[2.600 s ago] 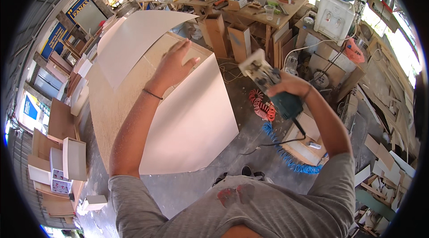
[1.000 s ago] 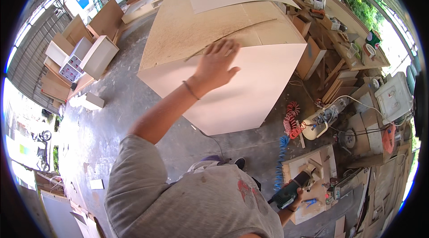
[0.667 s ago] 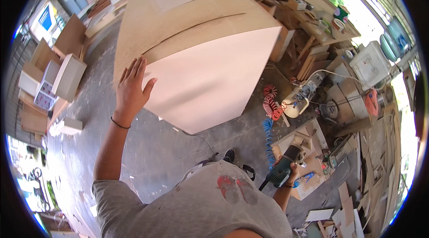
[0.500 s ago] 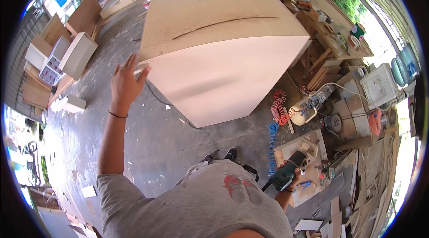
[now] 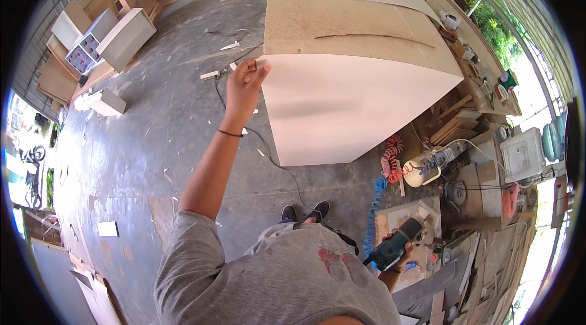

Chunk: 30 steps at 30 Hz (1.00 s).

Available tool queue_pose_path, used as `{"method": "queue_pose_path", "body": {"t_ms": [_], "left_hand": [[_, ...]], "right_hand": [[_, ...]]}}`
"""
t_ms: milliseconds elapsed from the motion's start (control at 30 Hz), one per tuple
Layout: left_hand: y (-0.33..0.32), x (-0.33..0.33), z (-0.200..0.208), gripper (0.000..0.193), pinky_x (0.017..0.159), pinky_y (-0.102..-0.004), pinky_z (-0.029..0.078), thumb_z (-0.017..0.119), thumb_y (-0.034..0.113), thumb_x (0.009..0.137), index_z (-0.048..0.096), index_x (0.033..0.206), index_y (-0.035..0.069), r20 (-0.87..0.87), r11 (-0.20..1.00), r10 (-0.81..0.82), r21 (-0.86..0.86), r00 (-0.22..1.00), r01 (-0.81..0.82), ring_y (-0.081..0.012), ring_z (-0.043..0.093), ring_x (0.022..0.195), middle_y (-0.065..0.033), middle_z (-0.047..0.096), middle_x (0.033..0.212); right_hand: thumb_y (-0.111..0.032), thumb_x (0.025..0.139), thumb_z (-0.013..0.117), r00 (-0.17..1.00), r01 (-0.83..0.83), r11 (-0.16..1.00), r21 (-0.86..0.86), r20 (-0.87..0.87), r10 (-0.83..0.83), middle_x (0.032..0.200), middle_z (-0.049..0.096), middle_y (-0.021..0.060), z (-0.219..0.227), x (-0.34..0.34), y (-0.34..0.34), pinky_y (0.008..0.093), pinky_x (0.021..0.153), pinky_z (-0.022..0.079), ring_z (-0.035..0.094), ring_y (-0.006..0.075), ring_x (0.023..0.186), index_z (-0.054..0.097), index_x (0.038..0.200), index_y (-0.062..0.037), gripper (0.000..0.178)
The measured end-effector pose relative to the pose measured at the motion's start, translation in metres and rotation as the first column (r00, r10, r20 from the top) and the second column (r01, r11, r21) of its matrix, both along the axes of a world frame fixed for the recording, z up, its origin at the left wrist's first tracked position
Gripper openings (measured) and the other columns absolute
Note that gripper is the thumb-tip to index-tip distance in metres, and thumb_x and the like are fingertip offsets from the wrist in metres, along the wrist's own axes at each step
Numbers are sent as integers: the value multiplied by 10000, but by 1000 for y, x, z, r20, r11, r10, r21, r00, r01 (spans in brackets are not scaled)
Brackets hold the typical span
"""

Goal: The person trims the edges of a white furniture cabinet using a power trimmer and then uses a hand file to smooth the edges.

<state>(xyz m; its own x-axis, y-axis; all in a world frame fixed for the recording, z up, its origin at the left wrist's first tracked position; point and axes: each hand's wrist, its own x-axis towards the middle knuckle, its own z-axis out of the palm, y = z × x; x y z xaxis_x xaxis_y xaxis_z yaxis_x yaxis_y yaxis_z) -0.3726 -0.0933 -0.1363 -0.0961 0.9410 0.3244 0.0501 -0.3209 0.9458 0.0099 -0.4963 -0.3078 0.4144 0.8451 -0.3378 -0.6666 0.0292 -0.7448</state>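
Grey concrete floor [image 5: 165,160] was seen left of a brown wooden board [image 5: 354,16]. Along its near edge, a smooth pale-pink panel [image 5: 360,105], probably stiff, seemed corner-pinched by the left hand [image 5: 245,83]; nearer, rightward, a dark-green cylindrical power tool [image 5: 390,250], likely hefty, was fittingly gripped mid-body by the right hand [image 5: 405,258].

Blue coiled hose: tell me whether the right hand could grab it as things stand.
Probably not: the right hand has its grip on the power tool, and the blue coiled hose seems to lie lower, near the floor.
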Motion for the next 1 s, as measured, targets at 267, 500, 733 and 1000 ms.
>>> {"method": "queue_pose_path", "body": {"t_ms": [267, 500, 733, 1000], "left_hand": [[19, -5, -9, 244, 822, -214, 429, 660, 213, 921, 638, 1047, 5, 194, 988, -148, -17, 970, 154, -62, 578, 882, 4, 662, 941], [15, -7, -17, 233, 784, -206, 426, 645, 189, 931, 635, 1064, -3, 287, 994, -108, 6, 952, 111, -44, 557, 868, 12, 654, 943], [15, -20, -17, 247, 782, -207, 427, 618, 203, 948, 630, 1084, -2, 153, 990, -139, -5, 978, 141, -48, 553, 868, 24, 649, 933], [20, -24, -73, 236, 774, -209, 458, 606, 113, 943, 571, 1147, -2, 116, 913, -388, -90, 915, 398, -44, 559, 870, -3, 652, 924]], "right_hand": [[-496, 639, 711, 995, -72, 997, -5, -75, 72, 937, 622, 163, -7, 0, -6, 378, 764, 533, 636, 282, 844, 534, 1117, 50, 746], [-421, 619, 754, 967, -226, 973, 36, -116, 229, 940, 617, 170, -9, 5, 32, 397, 767, 536, 636, 297, 854, 513, 1147, 48, 747], [-394, 617, 763, 909, -312, 941, 129, -250, 335, 950, 603, 166, 14, -12, 84, 396, 821, 522, 620, 295, 881, 497, 1160, 35, 741], [-418, 619, 752, 932, -350, 937, 23, -94, 350, 959, 600, 145, 36, -63, 102, 405, 830, 523, 608, 291, 906, 494, 1160, 26, 746]]}}
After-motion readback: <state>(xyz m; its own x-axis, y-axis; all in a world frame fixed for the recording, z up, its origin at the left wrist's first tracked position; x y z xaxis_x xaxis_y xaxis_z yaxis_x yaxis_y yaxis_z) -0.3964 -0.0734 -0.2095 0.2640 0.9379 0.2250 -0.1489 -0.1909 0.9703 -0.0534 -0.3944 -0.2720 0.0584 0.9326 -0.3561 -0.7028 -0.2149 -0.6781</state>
